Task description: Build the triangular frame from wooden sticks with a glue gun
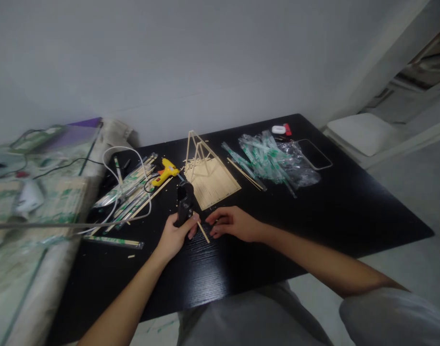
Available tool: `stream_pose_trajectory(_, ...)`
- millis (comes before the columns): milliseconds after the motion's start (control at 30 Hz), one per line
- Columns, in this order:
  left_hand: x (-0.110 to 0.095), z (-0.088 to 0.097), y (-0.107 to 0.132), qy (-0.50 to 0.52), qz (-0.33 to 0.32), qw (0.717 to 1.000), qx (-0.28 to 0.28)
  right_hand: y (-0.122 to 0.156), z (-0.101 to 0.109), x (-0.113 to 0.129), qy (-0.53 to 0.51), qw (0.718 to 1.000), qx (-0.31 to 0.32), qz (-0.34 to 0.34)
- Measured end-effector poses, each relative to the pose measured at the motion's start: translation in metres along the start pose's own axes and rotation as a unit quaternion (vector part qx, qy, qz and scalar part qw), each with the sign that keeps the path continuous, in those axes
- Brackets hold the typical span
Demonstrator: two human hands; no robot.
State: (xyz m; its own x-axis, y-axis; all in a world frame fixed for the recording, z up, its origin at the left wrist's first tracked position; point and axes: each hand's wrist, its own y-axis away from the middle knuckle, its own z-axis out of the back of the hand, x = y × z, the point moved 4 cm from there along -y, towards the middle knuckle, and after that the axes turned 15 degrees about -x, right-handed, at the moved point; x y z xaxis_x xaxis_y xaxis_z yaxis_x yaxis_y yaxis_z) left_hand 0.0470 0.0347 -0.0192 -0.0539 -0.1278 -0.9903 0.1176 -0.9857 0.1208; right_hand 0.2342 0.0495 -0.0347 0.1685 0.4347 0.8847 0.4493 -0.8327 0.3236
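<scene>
My left hand (176, 235) is closed around the handles of black cutting pliers (184, 202), whose head points away from me. My right hand (232, 223) rests on the black table (349, 202) just to the right, fingers curled and pinched on a thin wooden stick (204, 234) that lies slanted between the two hands. Behind the pliers stands a model made of sticks (207, 178): a flat mat of sticks with a triangular frame rising from its far-left corner.
A yellow glue gun (164, 172) with a white cable lies left of the model beside wrapped chopsticks (133, 192). A heap of clear wrappers (277, 161), a phone (315, 154) and a small white case (278, 129) lie far right. A cluttered glass table (32, 202) stands left.
</scene>
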Motion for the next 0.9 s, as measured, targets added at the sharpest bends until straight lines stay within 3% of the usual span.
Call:
stream_pose_trajectory(267,-0.0004,0.0003,-0.0007,-0.036,-0.019,0.999,-0.005,-0.0019,0.0022,-0.0022,0.017,1.0,0.016,-0.002)
stream_pose_trajectory(433,-0.0013,-0.0008,0.0001,-0.04,-0.023,0.999,-0.006,-0.0003,0.0012,0.0014,0.026,0.999,-0.006,0.025)
stream_pose_trajectory(667,-0.0036,-0.0014,0.0013,-0.045,-0.027,0.999,-0.014,0.0004,0.0001,0.0001,-0.009,1.0,-0.016,-0.009)
stream_pose_trajectory(800,-0.0039,-0.0017,0.0019,-0.053,-0.026,0.998,-0.02,0.0013,-0.0013,0.0007,-0.015,1.0,-0.001,-0.026)
stream_pose_trajectory(900,-0.0038,-0.0023,0.003,-0.061,-0.026,0.997,-0.032,0.002,-0.0022,0.0037,0.022,1.0,0.012,-0.003)
